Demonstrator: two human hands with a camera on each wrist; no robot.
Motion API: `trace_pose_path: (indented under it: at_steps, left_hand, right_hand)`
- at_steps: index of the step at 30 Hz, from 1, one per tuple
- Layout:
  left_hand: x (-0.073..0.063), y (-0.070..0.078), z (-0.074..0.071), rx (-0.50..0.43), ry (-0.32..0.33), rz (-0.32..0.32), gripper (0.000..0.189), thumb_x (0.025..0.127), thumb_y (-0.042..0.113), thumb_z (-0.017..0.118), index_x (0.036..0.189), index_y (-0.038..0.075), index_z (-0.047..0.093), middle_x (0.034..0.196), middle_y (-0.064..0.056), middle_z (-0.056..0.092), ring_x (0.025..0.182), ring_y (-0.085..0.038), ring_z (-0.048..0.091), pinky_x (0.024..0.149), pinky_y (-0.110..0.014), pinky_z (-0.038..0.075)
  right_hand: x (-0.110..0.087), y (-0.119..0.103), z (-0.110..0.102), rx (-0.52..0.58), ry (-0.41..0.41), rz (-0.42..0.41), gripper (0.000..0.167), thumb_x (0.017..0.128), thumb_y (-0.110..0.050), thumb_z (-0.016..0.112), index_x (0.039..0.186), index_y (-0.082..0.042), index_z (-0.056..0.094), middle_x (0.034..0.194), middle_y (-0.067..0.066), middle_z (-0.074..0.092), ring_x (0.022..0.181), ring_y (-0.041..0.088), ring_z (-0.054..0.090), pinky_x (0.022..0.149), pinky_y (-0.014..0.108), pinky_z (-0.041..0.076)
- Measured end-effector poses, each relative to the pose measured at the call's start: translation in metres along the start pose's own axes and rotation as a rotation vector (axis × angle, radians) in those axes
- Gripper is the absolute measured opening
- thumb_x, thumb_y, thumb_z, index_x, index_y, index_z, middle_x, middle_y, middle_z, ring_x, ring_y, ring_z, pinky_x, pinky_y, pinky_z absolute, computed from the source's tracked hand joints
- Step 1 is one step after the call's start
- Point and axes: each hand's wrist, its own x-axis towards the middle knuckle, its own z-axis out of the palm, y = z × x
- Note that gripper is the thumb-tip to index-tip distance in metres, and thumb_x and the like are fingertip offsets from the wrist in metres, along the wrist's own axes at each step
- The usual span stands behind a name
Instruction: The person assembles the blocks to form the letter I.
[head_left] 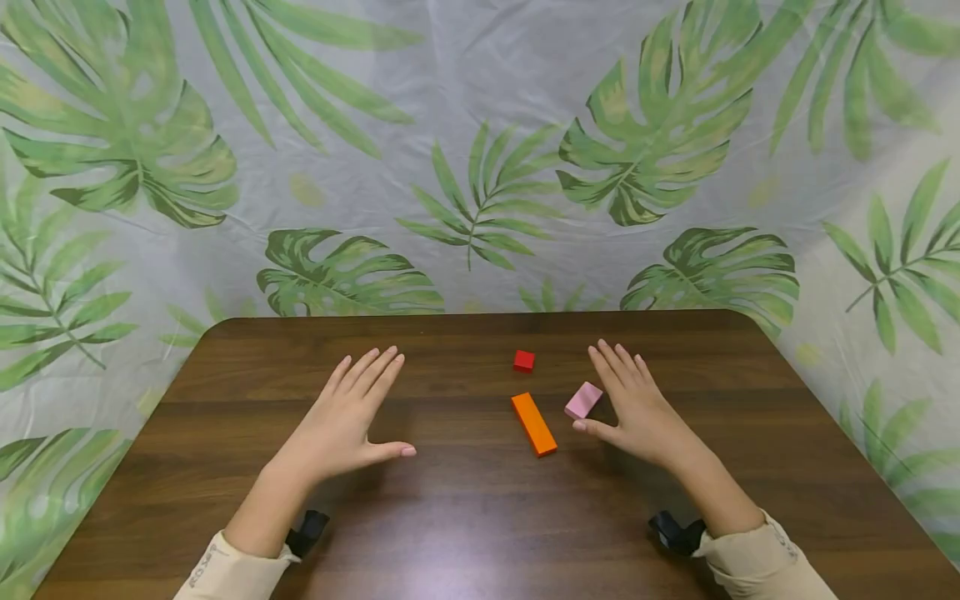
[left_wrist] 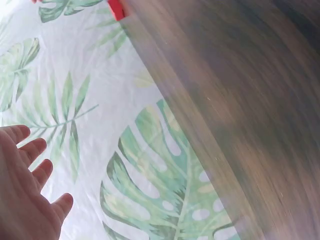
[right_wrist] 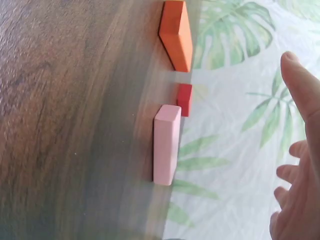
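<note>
Three blocks lie on the dark wooden table right of its middle. Farthest back is a small red block. A long orange block lies nearer, set at a slant. The pink block rests to its right. My right hand is held over the table with straight fingers, its thumb tip overlapping the pink block's near end in the head view; the right wrist view shows a gap between hand and pink block. My left hand hovers left of the blocks, fingers extended, thumb pointing toward the orange one, holding nothing.
The wooden table has rounded far corners. Behind it hangs a pale cloth printed with green leaves. Black wrist cameras sit under both wrists, by the cream sleeves.
</note>
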Motion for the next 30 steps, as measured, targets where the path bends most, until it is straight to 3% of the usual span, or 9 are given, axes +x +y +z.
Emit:
trace_pose_path:
  at_steps: [13, 22, 30]
  left_hand:
    - [0.018, 0.017, 0.011, -0.086, 0.067, 0.023, 0.108, 0.070, 0.073, 0.049, 0.144, 0.005, 0.012, 0.147, -0.009, 0.015, 0.133, -0.026, 0.015, 0.105, -0.044, 0.012]
    - [0.023, 0.027, 0.027, -0.189, 0.079, -0.013, 0.109, 0.070, 0.072, 0.051, 0.144, 0.006, 0.006, 0.147, -0.010, 0.016, 0.132, -0.025, 0.016, 0.106, -0.039, 0.014]
    - [0.023, 0.035, 0.038, -0.317, 0.044, -0.074, 0.109, 0.070, 0.069, 0.055, 0.145, 0.011, 0.002, 0.148, -0.004, 0.012, 0.133, -0.018, 0.012, 0.105, -0.038, 0.017]
  right_hand:
    - [0.002, 0.005, 0.009, 0.130, 0.039, 0.008, 0.099, 0.076, -0.050, 0.065, 0.144, -0.004, 0.009, 0.148, 0.014, 0.012, 0.134, 0.030, 0.009, 0.106, 0.043, 0.010]
    - [-0.001, 0.011, 0.017, 0.199, 0.051, 0.055, 0.094, 0.079, -0.040, 0.067, 0.144, -0.003, 0.010, 0.146, 0.018, 0.015, 0.133, 0.032, 0.012, 0.101, 0.052, 0.018]
    - [-0.003, 0.015, 0.026, 0.255, 0.119, 0.063, 0.093, 0.077, -0.032, 0.071, 0.144, -0.004, 0.012, 0.145, 0.018, 0.018, 0.131, 0.034, 0.017, 0.099, 0.054, 0.021]
